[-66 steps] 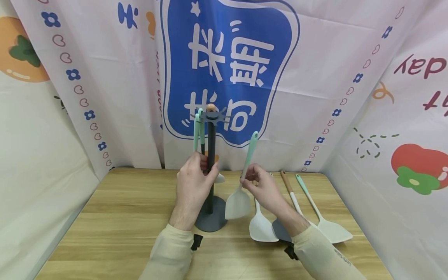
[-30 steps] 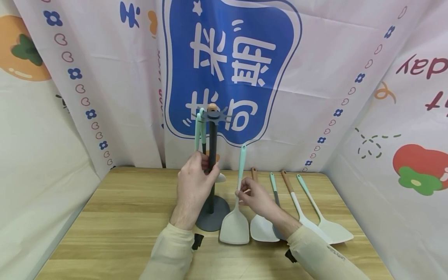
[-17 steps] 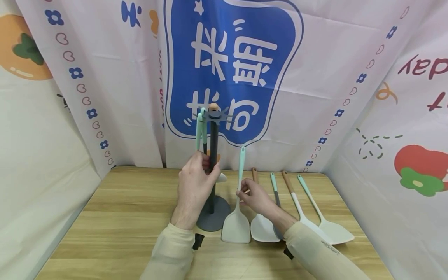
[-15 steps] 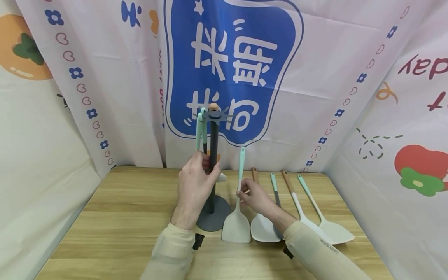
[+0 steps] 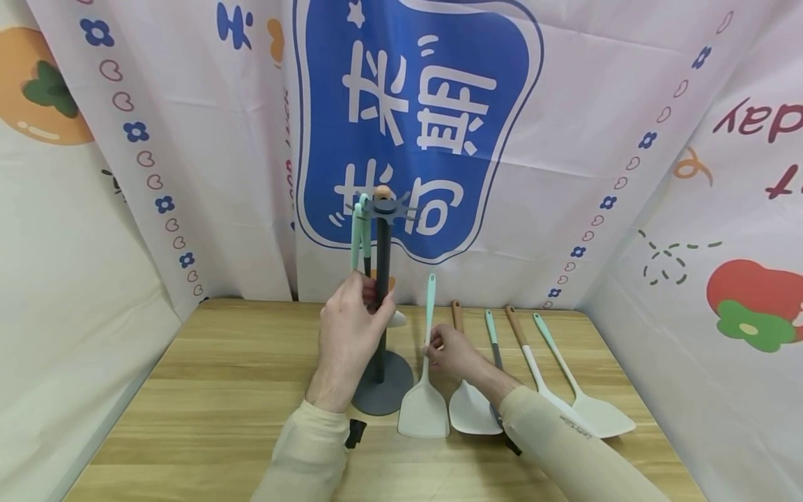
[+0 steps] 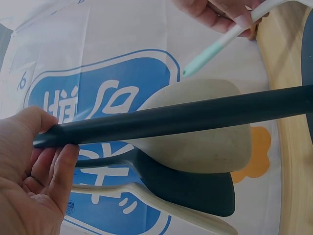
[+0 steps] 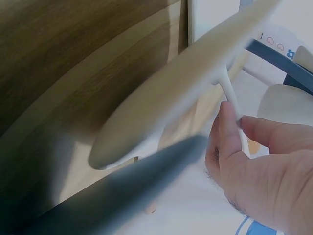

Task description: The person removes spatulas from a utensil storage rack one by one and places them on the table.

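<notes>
Left hand (image 5: 354, 317): thumb and fingers wrapped around the dark post of a rack (image 5: 383, 261); whether they also touch the handles behind it is hard to tell.
Rack: one, upright on a wooden table (image 5: 232, 397), with a round base, hooked top and brown knob.
Hung on the rack: a spatula with a broad cream blade (image 6: 205, 152), a dark spatula (image 6: 190, 192) and a pale utensil (image 6: 178, 210), all behind the post in the left wrist view.
Right hand (image 5: 456, 352): thumb and fingers pinching the shaft of a white spatula (image 5: 424, 411); mint handle up, blade down, just right of the base.
On the table, farther right, in a row: brown-handled white spatula (image 5: 470, 411); mint-handled dark spatula (image 5: 495, 352), partly hidden by the arm; second brown-handled spatula (image 5: 532, 362), white; mint-handled white spatula (image 5: 599, 415).
Backdrop: printed white cloth (image 5: 583, 90).
</notes>
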The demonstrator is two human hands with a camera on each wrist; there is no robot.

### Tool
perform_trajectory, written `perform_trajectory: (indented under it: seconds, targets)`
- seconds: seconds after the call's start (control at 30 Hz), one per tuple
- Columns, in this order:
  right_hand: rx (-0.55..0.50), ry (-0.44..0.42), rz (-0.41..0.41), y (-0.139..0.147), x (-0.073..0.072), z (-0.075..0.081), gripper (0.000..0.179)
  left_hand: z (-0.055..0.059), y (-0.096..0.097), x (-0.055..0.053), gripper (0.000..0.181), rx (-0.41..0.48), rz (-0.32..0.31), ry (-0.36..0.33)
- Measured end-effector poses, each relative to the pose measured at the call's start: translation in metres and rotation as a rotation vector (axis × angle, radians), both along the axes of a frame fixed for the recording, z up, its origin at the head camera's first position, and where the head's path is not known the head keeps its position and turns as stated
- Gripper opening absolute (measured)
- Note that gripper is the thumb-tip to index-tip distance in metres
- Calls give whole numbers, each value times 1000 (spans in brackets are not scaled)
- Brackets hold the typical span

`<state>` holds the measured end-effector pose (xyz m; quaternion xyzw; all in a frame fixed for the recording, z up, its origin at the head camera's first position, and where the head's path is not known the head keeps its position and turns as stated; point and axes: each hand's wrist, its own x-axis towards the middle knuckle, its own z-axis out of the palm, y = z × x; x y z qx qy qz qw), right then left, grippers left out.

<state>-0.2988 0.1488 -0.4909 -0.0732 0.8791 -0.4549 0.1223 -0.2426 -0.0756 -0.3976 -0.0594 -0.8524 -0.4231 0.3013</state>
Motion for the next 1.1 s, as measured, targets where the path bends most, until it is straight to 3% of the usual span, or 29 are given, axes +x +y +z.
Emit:
perform_trajectory:
  seconds: [0.33, 0.43, 0.47, 0.57, 0.83, 1.1]
  targets:
    - [77, -39, 16, -2, -4, 4, 18, 0, 1, -1, 26, 0, 0, 12]
    - [108, -53, 45, 0, -11, -1, 17, 0, 1, 0, 26, 0, 1, 12]
    - [107, -41, 70, 4, -18, -11, 16, -1, 1, 0, 26, 0, 1, 11]
    - [140, -58, 95, 5, -23, -13, 16, -1, 0, 0, 26, -1, 2, 9]
    - [152, -109, 52, -6, -6, -2, 21, -1, 0, 0, 27, -1, 0, 10]
    - [143, -103, 71, -6, -5, -7, 30, -1, 0, 0, 26, 3, -2, 9]
